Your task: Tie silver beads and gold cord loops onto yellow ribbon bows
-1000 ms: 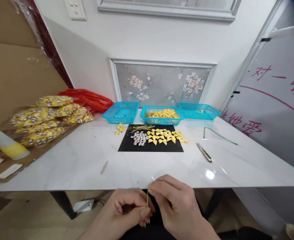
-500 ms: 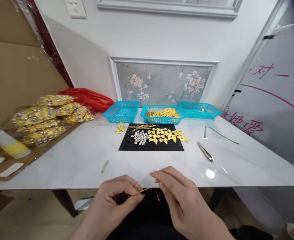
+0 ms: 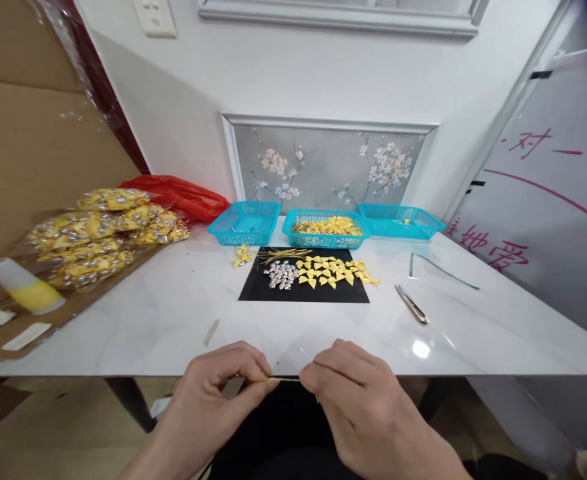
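At the table's front edge, a thin yellow cord (image 3: 286, 379) runs nearly level between my two hands. My left hand (image 3: 226, 393) pinches one end of it between thumb and forefinger. The fingers of my right hand (image 3: 368, 397) are closed on the other end, and their tips are partly hidden. Beyond them a black mat (image 3: 303, 295) holds a cluster of silvery beads (image 3: 281, 274), rows of yellow bows (image 3: 330, 270) and a bundle of yellow cords (image 3: 283, 253).
Three blue baskets stand along the wall; the middle basket (image 3: 323, 241) holds yellow pieces. Snips (image 3: 412, 305) and a green strip (image 3: 446, 272) lie to the right. Bagged yellow bows (image 3: 93, 227), a red plastic bag (image 3: 178, 197) and a white-and-yellow roll (image 3: 23, 287) are on the left.
My right hand's fingers have curled in and closed on the cord. The cord is now straighter and nearly level. A dangling strand below the right hand is no longer visible.
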Tool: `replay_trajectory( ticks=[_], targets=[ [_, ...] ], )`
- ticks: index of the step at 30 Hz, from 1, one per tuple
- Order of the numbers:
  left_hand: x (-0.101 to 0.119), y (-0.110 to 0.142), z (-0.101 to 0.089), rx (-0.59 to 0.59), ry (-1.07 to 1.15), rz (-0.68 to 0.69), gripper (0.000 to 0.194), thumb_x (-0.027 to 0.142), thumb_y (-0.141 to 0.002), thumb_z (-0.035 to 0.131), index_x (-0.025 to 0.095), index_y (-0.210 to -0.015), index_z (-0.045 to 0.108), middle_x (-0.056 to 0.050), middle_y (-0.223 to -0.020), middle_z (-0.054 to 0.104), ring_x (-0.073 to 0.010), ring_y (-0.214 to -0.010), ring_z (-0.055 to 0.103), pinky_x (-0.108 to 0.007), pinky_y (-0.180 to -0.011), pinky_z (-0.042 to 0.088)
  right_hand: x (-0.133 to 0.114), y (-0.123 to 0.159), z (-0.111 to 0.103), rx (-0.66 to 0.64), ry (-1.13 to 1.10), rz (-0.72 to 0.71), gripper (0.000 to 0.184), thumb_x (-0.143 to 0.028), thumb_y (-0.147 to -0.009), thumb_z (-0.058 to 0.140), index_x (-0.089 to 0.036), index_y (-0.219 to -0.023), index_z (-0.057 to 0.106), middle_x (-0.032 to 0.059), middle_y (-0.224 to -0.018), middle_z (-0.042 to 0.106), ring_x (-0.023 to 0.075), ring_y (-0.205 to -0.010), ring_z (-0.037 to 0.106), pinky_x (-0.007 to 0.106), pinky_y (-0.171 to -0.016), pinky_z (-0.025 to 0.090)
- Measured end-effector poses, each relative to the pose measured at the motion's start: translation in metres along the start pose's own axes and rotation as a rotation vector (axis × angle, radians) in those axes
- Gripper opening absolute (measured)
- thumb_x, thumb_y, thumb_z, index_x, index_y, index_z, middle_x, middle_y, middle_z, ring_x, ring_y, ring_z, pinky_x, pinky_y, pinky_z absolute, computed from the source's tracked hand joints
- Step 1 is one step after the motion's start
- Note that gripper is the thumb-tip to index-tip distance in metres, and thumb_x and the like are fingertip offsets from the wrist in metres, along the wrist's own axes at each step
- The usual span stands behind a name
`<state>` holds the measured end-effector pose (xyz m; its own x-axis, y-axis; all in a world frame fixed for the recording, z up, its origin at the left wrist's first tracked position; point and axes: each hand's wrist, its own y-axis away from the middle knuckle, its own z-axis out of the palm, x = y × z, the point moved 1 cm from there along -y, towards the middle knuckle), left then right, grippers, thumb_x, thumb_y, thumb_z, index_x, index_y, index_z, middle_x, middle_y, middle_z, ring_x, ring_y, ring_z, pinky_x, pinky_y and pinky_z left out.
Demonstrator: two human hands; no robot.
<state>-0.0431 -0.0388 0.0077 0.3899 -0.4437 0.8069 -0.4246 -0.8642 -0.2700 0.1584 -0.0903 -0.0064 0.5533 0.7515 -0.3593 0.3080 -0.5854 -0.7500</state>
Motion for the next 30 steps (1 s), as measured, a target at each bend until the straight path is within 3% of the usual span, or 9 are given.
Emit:
replay_trajectory(
  ticks=[14, 23, 30],
  targets=[
    [0.001, 0.004, -0.006, 0.004, 0.464, -0.247, 0.033, 0.019, -0.065, 0.087, 0.019, -0.054, 0.055, 0.003, -0.064, 0.061, -0.0102, -0.057, 0.050, -0.020, -0.052, 0.038, -0.001, 0.006, 0.007, -0.020, -0.082, 0.096, 0.029, 0.003, -0.090, 0.045, -0.013, -0.088, 0.070, 0.0082, -0.079, 0.067, 0.0169, -0.066, 0.063, 0.028, -0.059, 0.054],
    [-0.004, 0.006, -0.007, 0.056, 0.403, -0.309, 0.025, 0.026, -0.068, 0.087, 0.021, -0.065, 0.063, 0.004, -0.062, 0.063, -0.0118, -0.059, 0.051, -0.022, -0.056, 0.041, 0.000, 0.010, 0.005, 0.048, -0.073, 0.090, 0.030, 0.006, -0.088, 0.045, -0.014, -0.092, 0.068, 0.0080, -0.081, 0.067, 0.0166, -0.067, 0.063, 0.027, -0.058, 0.055],
    [-0.011, 0.008, -0.008, 0.009, 0.480, -0.348, 0.028, 0.027, -0.069, 0.088, 0.020, -0.063, 0.062, 0.003, -0.064, 0.065, -0.0121, -0.061, 0.055, -0.022, -0.059, 0.043, 0.005, 0.018, -0.002, 0.035, -0.064, 0.135, 0.030, 0.006, -0.089, 0.045, -0.013, -0.095, 0.067, 0.0077, -0.081, 0.066, 0.0170, -0.068, 0.062, 0.028, -0.058, 0.055]
  ],
)
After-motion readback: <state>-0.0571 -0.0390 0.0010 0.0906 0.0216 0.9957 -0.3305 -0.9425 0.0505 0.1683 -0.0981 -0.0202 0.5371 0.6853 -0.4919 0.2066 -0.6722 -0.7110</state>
